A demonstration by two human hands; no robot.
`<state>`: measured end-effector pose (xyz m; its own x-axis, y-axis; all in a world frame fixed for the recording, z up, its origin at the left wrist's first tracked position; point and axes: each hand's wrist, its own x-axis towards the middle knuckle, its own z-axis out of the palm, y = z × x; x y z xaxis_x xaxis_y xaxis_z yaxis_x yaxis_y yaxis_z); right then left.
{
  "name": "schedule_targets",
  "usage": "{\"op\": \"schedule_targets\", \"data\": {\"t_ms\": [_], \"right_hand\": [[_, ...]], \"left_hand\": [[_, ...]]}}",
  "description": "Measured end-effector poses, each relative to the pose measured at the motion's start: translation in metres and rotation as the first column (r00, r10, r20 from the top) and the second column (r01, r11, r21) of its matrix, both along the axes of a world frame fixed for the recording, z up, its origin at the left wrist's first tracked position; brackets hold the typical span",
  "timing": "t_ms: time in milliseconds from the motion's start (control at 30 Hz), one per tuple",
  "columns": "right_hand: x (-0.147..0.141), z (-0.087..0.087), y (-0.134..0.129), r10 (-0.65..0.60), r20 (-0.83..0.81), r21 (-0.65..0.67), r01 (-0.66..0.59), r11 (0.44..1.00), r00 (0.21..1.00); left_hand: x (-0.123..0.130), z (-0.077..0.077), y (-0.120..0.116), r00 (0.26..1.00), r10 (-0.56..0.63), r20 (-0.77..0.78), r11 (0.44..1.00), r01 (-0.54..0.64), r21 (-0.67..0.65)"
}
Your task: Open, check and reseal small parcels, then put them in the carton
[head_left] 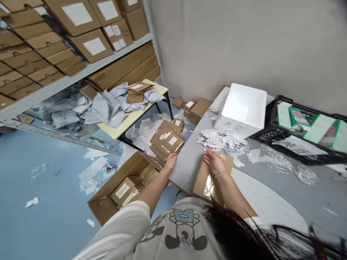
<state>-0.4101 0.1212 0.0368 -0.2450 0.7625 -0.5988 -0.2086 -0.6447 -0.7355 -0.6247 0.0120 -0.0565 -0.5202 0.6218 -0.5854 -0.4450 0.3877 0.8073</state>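
Note:
My left hand (171, 161) is closed on the near edge of a flat brown cardboard package (170, 140), which has white labels and shiny tape and hangs beyond the table's left edge. My right hand (214, 161) is over a taped brown box (202, 177) that lies on the grey table (187, 155). Its fingers are curled and bunched near the box's far end; whatever they may hold is too small to tell. Below my left forearm, an open carton (103, 206) on the floor contains several small brown boxes (125, 192).
A white foam box (230, 124), crumpled plastic wrap (222, 139) and a black crate (311, 157) are on the table. Grey mailer bags (101, 108) cover a small yellow table (119, 128). Shelves (119, 54) of cartons stand left; paper scraps (93, 169) litter the floor.

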Motion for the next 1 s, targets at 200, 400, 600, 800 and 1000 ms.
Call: {"op": "schedule_targets", "data": {"t_ms": [200, 400, 600, 800, 1000], "right_hand": [[0.054, 0.01, -0.059, -0.085, -0.038, 0.057, 0.087, 0.995, 0.996], [0.142, -0.029, -0.135, -0.173, 0.228, 0.247, 0.115, 0.962, 0.958], [0.169, -0.079, -0.179, -0.096, 0.489, 0.304, -0.066, 0.95, 0.867], [0.211, -0.09, -0.186, -0.045, 0.474, 0.28, -0.101, 0.955, 0.879], [0.298, -0.082, -0.158, -0.056, 0.48, 0.209, -0.052, 0.976, 0.875]], "left_hand": [[0.112, 0.057, -0.012, 0.887, -0.341, -0.313, 0.895, 0.408, 0.179], [0.206, 0.079, -0.041, 0.639, -0.444, -0.628, 0.882, 0.436, -0.18], [0.246, 0.073, -0.011, 0.475, -0.577, -0.664, 0.815, 0.292, -0.5], [0.255, 0.076, 0.021, 0.546, -0.632, -0.55, 0.753, 0.265, -0.602], [0.274, 0.093, 0.023, 0.474, -0.617, -0.629, 0.787, 0.341, -0.515]]}}
